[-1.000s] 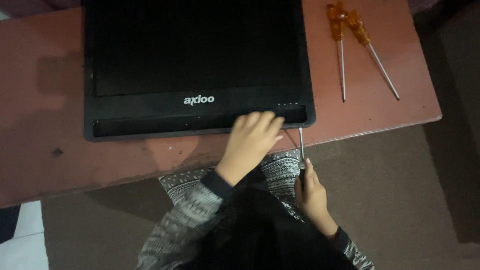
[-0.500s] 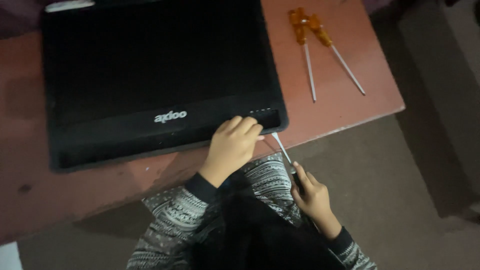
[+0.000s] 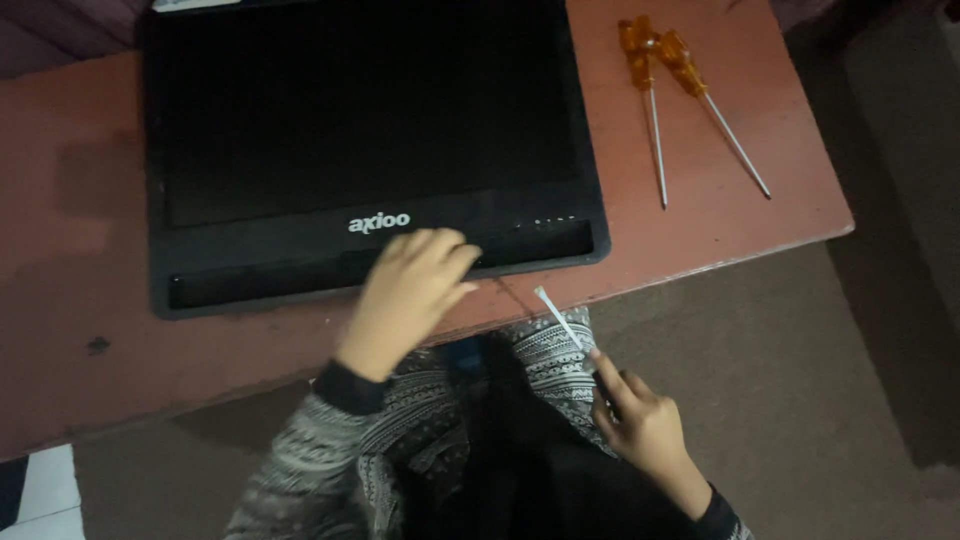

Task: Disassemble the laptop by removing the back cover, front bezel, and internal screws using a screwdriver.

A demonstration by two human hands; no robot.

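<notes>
Right hand: nearest, clamped on thin metal tool, tip pointing up-left toward desk edge. Left hand: fingers spread loose, resting on near edge of black laptop. Two orange-handled screwdrivers: well beyond right hand, on desk.

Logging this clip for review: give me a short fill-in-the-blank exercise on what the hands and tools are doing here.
1. The left hand rests on the near edge of the black ____, which lies flat on the reddish table.
2. The right hand holds a thin ____ tool below the table edge.
3. The number of orange-handled screwdrivers lying on the table is ____.

Missing words: monitor; metal; two
</notes>
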